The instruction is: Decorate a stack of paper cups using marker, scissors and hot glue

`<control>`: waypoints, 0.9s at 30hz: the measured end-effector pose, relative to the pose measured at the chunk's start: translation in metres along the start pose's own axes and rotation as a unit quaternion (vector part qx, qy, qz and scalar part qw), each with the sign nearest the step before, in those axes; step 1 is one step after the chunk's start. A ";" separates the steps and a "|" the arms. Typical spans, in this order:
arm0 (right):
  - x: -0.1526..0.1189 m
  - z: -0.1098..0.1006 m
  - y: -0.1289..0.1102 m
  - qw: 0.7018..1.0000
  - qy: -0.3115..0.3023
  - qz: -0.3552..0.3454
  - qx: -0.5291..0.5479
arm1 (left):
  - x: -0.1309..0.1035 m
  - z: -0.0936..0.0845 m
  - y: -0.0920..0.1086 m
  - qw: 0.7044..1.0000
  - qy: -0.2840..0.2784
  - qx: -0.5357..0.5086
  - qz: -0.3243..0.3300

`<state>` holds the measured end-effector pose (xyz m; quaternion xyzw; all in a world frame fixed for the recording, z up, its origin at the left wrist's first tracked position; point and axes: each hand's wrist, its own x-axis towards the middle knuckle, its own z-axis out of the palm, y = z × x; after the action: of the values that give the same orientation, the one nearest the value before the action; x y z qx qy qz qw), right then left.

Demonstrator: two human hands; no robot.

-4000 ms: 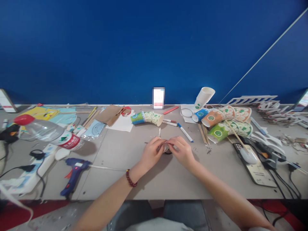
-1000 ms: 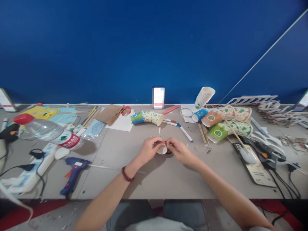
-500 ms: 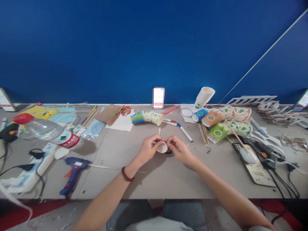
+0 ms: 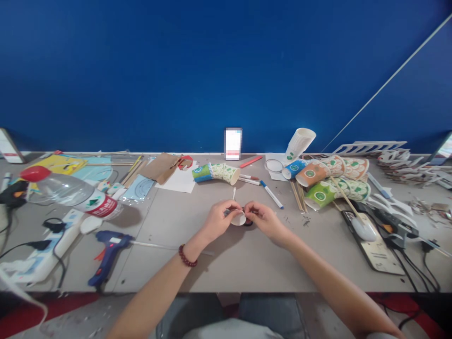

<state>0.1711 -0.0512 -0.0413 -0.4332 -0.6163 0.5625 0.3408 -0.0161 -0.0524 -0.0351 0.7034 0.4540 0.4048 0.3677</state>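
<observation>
Above the middle of the table, my left hand (image 4: pixel 219 220) is closed, thumb and fingers pinching a small white round paper piece (image 4: pixel 238 219). It looks like the bottom of a paper cup, though the fingers cover part of it. My right hand (image 4: pixel 263 219) is closed too, its fingertips pinched at the piece's right edge. Behind and below the fingers lies a dark object (image 4: pixel 248 222), mostly hidden, perhaps a scissors handle. Just beyond my hands a thin white stick (image 4: pixel 234 192) rests on the table.
Joined paper cups (image 4: pixel 216 173) lie ahead, with markers (image 4: pixel 271 194) beside them. More cups (image 4: pixel 319 193) and a computer mouse (image 4: pixel 364 229) are at right. To the left are a blue glue gun (image 4: pixel 110 252), a bottle (image 4: pixel 76 194) and a power strip (image 4: pixel 45 254). A phone (image 4: pixel 233 143) stands against the wall.
The white paper piece has tilted a little, and my left thumb now covers more of it. My right fingertips have moved slightly left, onto its edge.
</observation>
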 end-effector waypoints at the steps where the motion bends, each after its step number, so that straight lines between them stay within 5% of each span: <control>1: -0.001 0.000 -0.001 1.000 -0.002 -0.009 -0.008 | 0.000 0.000 0.000 1.000 -0.004 -0.003 -0.002; 4: -0.004 0.002 -0.002 0.999 -0.005 -0.035 -0.012 | 0.002 0.000 -0.002 0.998 0.003 -0.047 -0.032; 11: -0.005 0.001 -0.007 0.999 0.004 -0.029 0.033 | 0.015 -0.016 -0.011 0.961 0.152 -0.198 -0.118; 16: 0.002 -0.001 -0.004 0.996 0.052 -0.035 0.059 | 0.016 -0.016 -0.005 0.953 0.127 -0.241 -0.136; 21: 0.008 -0.009 0.006 0.984 0.171 -0.033 0.030 | 0.013 -0.011 -0.001 0.946 0.093 -0.271 -0.151; 27: 0.010 -0.016 0.011 0.971 0.194 -0.094 -0.100 | 0.008 -0.010 -0.001 0.978 0.095 -0.165 -0.089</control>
<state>0.1829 -0.0359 -0.0506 -0.5062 -0.6295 0.3685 0.4601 -0.0238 -0.0428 -0.0299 0.5480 0.4745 0.5048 0.4687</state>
